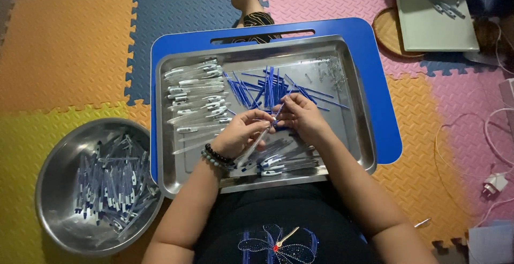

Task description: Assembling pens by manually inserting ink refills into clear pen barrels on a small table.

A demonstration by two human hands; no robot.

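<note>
Over the steel tray (353, 135), the left hand (241, 133) grips a clear pen barrel (256, 145); the right hand (301, 115) pinches what seems a blue refill (279, 110); loose refills (262, 88) lie beyond.

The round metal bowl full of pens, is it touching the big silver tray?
Cannot tell. In the head view the round metal bowl meets the silver tray's corner, but rims overlap from above, hiding any gap.

I see a home floor: coloured foam puzzle mats (69, 44), a low blue surface (383, 109) across my lap, charger cables (495, 135) lying loose.
</note>
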